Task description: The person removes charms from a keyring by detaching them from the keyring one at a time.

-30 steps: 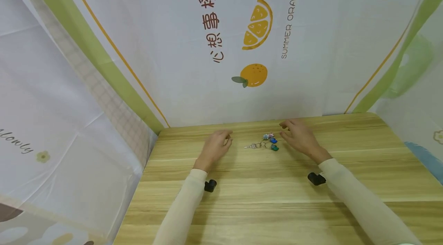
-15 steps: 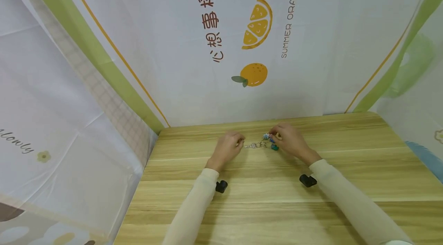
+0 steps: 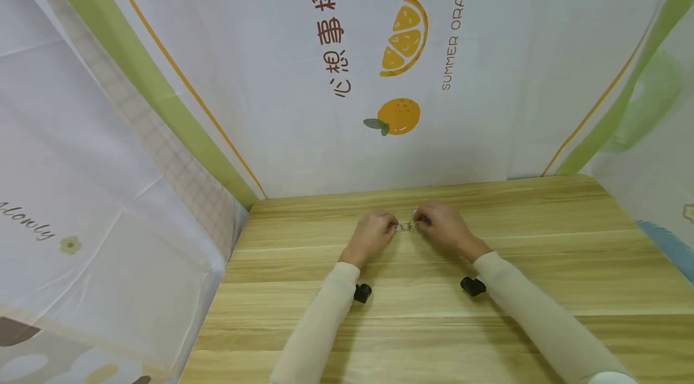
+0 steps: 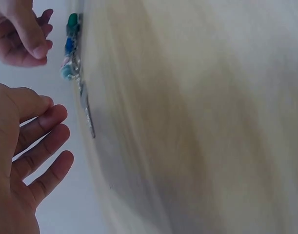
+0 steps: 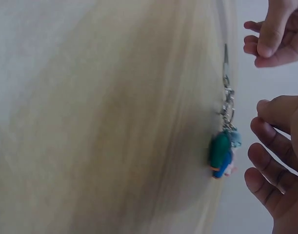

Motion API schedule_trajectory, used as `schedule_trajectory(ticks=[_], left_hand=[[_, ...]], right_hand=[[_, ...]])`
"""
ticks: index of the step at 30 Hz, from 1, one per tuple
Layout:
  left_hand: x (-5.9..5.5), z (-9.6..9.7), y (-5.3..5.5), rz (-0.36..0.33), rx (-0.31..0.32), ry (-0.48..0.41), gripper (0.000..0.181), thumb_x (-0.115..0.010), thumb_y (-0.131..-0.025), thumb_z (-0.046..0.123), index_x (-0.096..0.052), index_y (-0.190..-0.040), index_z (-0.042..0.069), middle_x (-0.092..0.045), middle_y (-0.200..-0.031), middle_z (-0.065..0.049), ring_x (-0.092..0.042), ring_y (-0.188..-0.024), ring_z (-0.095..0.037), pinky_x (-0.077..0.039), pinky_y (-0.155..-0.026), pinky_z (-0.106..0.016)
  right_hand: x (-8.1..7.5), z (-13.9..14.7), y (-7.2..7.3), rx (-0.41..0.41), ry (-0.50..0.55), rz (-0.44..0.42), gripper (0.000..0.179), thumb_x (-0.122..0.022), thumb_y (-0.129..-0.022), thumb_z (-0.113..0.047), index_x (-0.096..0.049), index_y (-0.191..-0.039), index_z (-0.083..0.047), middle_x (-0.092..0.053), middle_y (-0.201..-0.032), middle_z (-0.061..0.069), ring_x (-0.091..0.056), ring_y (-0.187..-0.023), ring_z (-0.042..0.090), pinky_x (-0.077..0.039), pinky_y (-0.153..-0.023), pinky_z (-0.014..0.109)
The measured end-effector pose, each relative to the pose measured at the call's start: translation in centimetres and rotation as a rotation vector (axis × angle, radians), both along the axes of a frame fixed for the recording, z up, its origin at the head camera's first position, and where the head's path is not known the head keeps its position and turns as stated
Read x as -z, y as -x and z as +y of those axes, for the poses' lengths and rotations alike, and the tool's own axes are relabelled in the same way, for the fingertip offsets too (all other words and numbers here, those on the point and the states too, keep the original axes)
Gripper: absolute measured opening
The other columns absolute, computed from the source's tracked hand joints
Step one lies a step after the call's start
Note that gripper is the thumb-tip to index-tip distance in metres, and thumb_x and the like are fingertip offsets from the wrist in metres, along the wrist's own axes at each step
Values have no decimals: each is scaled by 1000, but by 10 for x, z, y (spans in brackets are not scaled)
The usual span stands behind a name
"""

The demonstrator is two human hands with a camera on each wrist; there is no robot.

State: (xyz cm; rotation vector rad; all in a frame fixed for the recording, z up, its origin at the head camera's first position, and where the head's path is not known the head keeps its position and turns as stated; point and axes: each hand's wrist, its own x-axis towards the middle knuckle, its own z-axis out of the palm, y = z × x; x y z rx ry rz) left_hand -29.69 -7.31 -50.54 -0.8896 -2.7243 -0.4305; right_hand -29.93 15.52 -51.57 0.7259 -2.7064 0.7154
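Note:
A key ring (image 3: pixel 405 227) with a key and small charms lies near the back of the wooden table. My left hand (image 3: pixel 373 232) is at its key end, fingertips overlapping the key in the head view. From the right, my right hand (image 3: pixel 443 227) reaches over the charms and partly hides them. Both wrist views show loosely bent fingers with space between them and the ring. The silver key (image 4: pixel 86 105) points toward my left hand. A green charm (image 5: pixel 219 150), a blue charm (image 5: pixel 223 165) and a pale blue charm (image 5: pixel 235 138) hang at the other end.
The wooden table (image 3: pixel 412 324) ends at a white cloth backdrop (image 3: pixel 293 131) printed with oranges, just behind the hands. More printed cloth (image 3: pixel 135 251) hangs at the left side. A small black device (image 3: pixel 473 286) sits at the right wrist.
Both hands have moved inward toward the key ring, the left one to the right and the right one to the left. Their fingers now cover the key and most of the charms.

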Motion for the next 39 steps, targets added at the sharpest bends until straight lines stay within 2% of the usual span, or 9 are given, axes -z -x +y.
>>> schedule_trajectory(ticks=[5,12,16,18,20,23,25,33,39], left_hand=[[4,10,1,-14,-14,30,13,-71,-104,16,-82,-108,12,-79,-108,0,-72,-105,-16,-60,-93,-27],[7,21,2,-23,-24,77,16,-68,-106,16,-81,-114,12,-77,-112,-1,-70,-106,-17,-59,-93,-26],[11,25,3,-5,-27,126,16,-67,-106,16,-80,-116,13,-77,-112,-1,-70,-106,-17,-59,-92,-24],[13,26,3,-6,-34,151,16,-68,-106,17,-80,-116,13,-76,-111,-1,-69,-105,-17,-59,-91,-24],[14,28,2,-20,-44,178,17,-68,-106,19,-80,-117,13,-75,-110,0,-67,-104,-16,-58,-91,-25],[14,29,2,-46,-57,199,17,-69,-106,22,-79,-117,14,-74,-110,1,-65,-103,-16,-58,-90,-25],[14,30,2,-54,-61,208,17,-69,-106,24,-79,-118,16,-73,-110,2,-65,-103,-15,-57,-90,-24],[15,32,2,-44,-59,216,17,-70,-105,28,-78,-116,18,-73,-110,3,-65,-105,-14,-57,-91,-24],[15,33,2,-34,-71,227,18,-68,-106,32,-77,-113,17,-72,-106,3,-64,-101,-13,-56,-87,-24]], right_hand=[[7,-3,0,-19,-18,-3,6,-71,-99,-11,-77,-99,-10,-75,-99,2,-68,-86,16,-59,-76,36],[15,-6,3,-26,-41,37,4,-77,-92,-10,-74,-91,-13,-70,-88,-2,-63,-80,13,-56,-72,33],[17,-7,3,-30,-51,44,7,-79,-90,-9,-73,-90,-12,-69,-86,-2,-65,-81,15,-61,-93,43],[17,-8,3,-30,-64,41,7,-80,-91,-10,-73,-90,-12,-69,-87,-1,-65,-81,16,-60,-97,45],[18,-8,2,-31,-75,35,8,-81,-91,-10,-73,-90,-13,-68,-87,-2,-65,-81,16,-61,-94,44],[18,-8,2,-29,-92,29,10,-82,-91,-11,-72,-90,-15,-67,-86,-3,-62,-79,14,-61,-78,39],[18,-8,1,-30,-92,26,12,-83,-91,-12,-71,-90,-15,-66,-86,-4,-63,-80,14,-61,-78,39],[19,-8,2,-31,-83,30,12,-82,-91,-11,-71,-90,-15,-65,-85,-3,-66,-80,16,-62,-87,43],[17,-9,2,-46,-63,26,8,-78,-91,-6,-74,-91,-13,-69,-88,-1,-71,-86,22,-56,-109,48]])
